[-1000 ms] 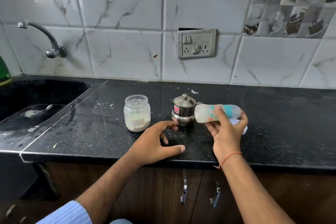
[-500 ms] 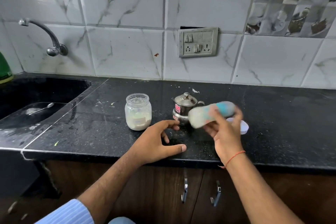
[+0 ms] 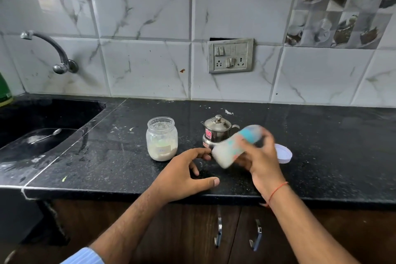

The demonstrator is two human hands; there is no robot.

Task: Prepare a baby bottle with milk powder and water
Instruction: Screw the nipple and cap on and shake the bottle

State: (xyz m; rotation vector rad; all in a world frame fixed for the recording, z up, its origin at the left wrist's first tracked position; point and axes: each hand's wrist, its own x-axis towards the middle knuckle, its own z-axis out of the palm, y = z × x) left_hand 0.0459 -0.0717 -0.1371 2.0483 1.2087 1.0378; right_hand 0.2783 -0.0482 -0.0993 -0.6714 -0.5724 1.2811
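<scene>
Right hand (image 3: 260, 156): grasping the baby bottle (image 3: 234, 146), tilted near-horizontal above the counter (image 3: 321, 156), just in front of the steel pot (image 3: 217, 132).

Left hand (image 3: 184, 172): released, resting fingers-spread on the counter, holding nothing.

Powder jar (image 3: 161, 138): lidless, about a third full, left of the pot.

White lid (image 3: 284, 153): lying behind the right hand.

Progress: bottle shows whitish contents; judged filled and at the mixing stage.

Unclear: bottle motion-blurred, its teat end hidden by fingers; whether capped cannot be told.
</scene>
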